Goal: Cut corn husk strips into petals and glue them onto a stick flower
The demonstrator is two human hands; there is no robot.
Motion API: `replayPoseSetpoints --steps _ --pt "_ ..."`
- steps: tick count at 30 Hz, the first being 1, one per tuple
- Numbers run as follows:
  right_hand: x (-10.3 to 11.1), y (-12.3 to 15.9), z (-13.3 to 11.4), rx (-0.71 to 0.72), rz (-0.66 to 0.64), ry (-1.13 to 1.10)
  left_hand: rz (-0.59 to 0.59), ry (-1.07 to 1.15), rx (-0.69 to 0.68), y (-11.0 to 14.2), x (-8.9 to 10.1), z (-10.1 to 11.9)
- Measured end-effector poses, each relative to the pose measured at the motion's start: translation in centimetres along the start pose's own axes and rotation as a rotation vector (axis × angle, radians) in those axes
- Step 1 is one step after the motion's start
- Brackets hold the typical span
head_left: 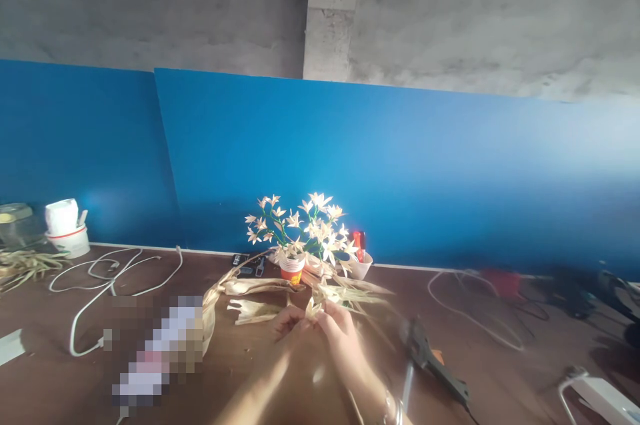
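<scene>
Between my two hands is a small pale flower that looks made of dried corn husk [313, 308]. My left hand [290, 326] is closed around its lower part, the fingertips partly hidden. From the other side my right hand [341, 326] pinches the same flower, thumb and fingers together. Just beyond them stands a red and yellow paper cup [292, 271] holding a bunch of similar husk flowers [320, 232] on green stems. Dry husks [255, 313] lie flat on the brown table [280, 382] around the cup.
A glue gun [440, 366] with a white stick rests right of my hands. Behind the flowers is a white cup [361, 268] with a red-handled tool. White cables [107, 285] and a white tub [69, 242] lie left. A blue partition [300, 145] borders the table's back.
</scene>
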State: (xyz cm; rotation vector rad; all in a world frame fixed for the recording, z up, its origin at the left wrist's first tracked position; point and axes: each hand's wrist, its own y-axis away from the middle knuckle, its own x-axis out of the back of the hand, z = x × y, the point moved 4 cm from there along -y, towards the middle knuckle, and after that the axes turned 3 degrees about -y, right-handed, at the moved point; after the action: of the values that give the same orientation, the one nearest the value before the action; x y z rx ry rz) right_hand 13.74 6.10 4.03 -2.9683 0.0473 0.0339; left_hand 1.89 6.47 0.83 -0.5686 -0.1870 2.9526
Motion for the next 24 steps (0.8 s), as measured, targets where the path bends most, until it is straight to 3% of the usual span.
replayPoseSetpoints --steps 6,10,14,19,24 --pt "-0.1 0.0 -0.2 0.067 -0.048 0.073 -0.014 -0.371 -0.193 -0.9 1.1 0.3" --pt "0.0 -0.1 -0.5 0.150 -0.057 0.194 0.123 -0.524 -0.379 -1.3 2.1 -0.1" --pt "0.0 0.0 -0.8 0.256 -0.030 0.329 0.224 -0.694 -0.582 -0.5 2.0 0.9" --pt "-0.3 0.3 -0.9 0.330 -0.060 0.428 0.285 -0.952 -0.689 0.7 1.3 2.5" --pt "-0.4 0.4 -0.6 0.298 -0.103 0.402 0.314 -0.946 -0.735 0.8 1.7 2.2"
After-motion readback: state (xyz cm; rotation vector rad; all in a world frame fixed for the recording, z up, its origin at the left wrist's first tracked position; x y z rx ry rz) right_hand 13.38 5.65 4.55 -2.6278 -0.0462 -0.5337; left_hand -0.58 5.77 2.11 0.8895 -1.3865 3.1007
